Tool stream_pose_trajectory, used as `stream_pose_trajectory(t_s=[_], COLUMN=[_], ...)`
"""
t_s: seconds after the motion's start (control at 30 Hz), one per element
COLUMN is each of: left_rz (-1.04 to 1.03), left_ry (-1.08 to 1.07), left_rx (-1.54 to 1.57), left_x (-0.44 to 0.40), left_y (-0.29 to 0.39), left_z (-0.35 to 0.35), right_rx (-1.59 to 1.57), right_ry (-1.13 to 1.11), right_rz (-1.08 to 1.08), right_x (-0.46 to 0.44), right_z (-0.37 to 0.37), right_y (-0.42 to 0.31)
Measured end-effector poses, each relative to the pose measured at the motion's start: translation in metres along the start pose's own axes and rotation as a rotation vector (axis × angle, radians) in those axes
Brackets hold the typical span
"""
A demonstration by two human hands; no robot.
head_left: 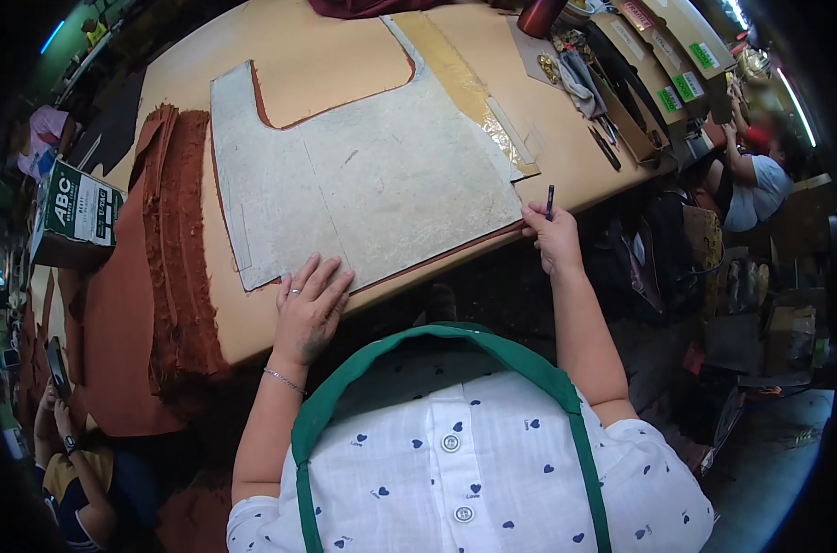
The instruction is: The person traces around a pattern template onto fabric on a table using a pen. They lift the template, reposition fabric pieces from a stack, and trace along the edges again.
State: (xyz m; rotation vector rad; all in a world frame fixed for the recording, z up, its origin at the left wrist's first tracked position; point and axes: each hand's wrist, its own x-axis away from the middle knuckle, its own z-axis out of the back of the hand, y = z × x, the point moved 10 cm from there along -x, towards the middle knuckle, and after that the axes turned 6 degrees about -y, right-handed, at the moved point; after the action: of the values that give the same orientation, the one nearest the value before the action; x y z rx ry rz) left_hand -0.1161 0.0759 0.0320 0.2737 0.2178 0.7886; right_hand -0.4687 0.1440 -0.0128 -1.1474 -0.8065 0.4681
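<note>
A large pale grey pattern template with a U-shaped cutout lies flat on the tan table. Rust-brown fabric peeks out from under its edges. My left hand rests on the template's near edge, fingers stretched out and slightly apart, a ring on one of them. At the near right corner, my right hand has its fingers closed around a dark pen that points upward. Its fingertips touch the corner of the template and fabric. Yellowish tape covers the template's right strip.
Stacked rust-brown fabric strips hang over the table's left side, by a green ABC box. Pens, cloth scraps and a cardboard organizer crowd the right end. Other people sit at right and stand lower left.
</note>
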Motion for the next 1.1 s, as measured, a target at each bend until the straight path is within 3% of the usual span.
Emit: stream_pose_trajectory(t_s=[0.1, 0.2, 0.4, 0.9, 1.07, 1.1], left_rz=[-0.013, -0.018, -0.070, -0.080, -0.110, -0.055], left_ry=[-0.002, 0.000, 0.035, 0.051, 0.093, 0.146], left_rx=[-0.005, -0.020, 0.019, 0.077, 0.303, 0.182], left_x=[0.000, 0.000, -0.001, -0.004, 0.003, 0.006], left_y=[0.001, 0.001, 0.003, 0.002, -0.026, -0.039], left_z=[0.000, -0.002, -0.002, 0.000, 0.017, 0.031], right_rx=[0.065, 0.375, 0.624, 0.529, 0.708, 0.739], right_ry=[-0.077, -0.041, 0.015, -0.058, 0.020, 0.021], right_rz=[0.037, 0.188, 0.259, 0.275, 0.401, 0.437], right_x=[-0.006, -0.016, -0.004, -0.021, -0.003, -0.005], right_z=[-0.003, -0.001, -0.008, -0.005, -0.011, -0.010], right_y=[-0.001, -0.007, -0.027, -0.015, -0.033, -0.032])
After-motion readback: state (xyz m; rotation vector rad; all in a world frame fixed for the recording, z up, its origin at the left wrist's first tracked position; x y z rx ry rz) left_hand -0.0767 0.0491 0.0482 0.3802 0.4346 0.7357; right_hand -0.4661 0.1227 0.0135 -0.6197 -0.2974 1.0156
